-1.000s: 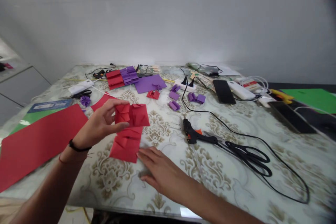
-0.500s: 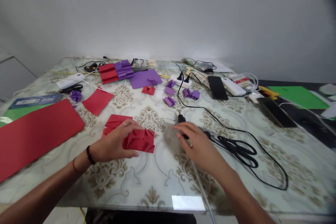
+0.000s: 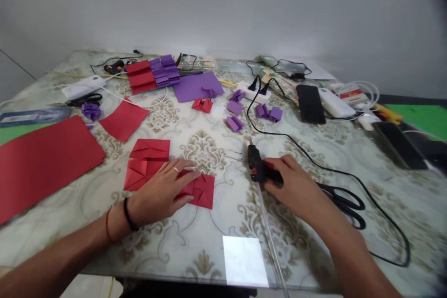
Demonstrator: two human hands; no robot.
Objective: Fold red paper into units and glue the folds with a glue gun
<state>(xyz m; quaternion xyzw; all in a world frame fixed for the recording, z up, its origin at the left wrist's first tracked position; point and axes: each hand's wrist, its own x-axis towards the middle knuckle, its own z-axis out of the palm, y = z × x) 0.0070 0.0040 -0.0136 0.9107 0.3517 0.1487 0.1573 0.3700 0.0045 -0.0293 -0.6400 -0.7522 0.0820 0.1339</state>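
Crisply creased red paper (image 3: 144, 171) under left fingers (image 3: 186, 179), right fingers (image 3: 279, 165) around glue gun (image 3: 256, 164).

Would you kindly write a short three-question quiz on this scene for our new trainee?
1. True or false: the left hand rests on red folded paper.
2. What does the right hand grip?
3. Pick one. The coloured sheet at the picture's right edge is: A) red, B) green, C) purple.

Key: 1. True. 2. The glue gun. 3. B.
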